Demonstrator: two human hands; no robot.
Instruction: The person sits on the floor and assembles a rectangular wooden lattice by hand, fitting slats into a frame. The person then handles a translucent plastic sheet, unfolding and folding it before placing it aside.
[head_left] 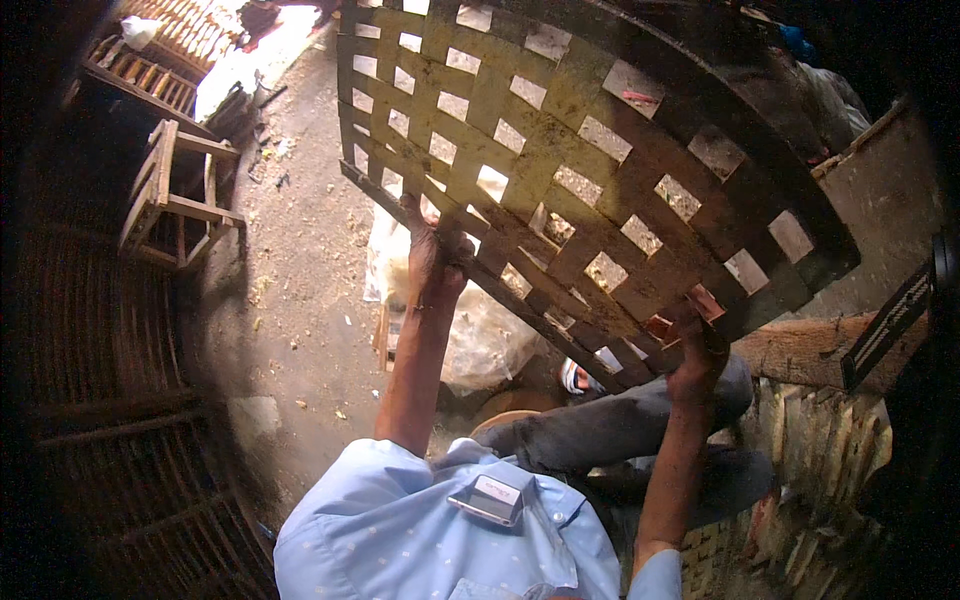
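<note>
A large woven lattice panel [545, 130] of wide flat strips, with square gaps between them, is held up at a tilt in front of me. My left hand [435, 255] grips its near edge, towards the left corner, with the fingers partly hidden by the strips. My right hand [697, 350] is closed on the lower right part of the panel, and some fingertips show through a gap. Light falls on the upper left of the weave, while the right side lies in shade.
A wooden stool-like frame [180, 195] stands at the left on the littered dirt floor [300, 330]. Behind the panel lies a pale plastic sack [485, 345]. A wooden plank [810, 350] is at the right, above pale slats [830, 430]. A dark slatted wall [100, 330] runs along the left.
</note>
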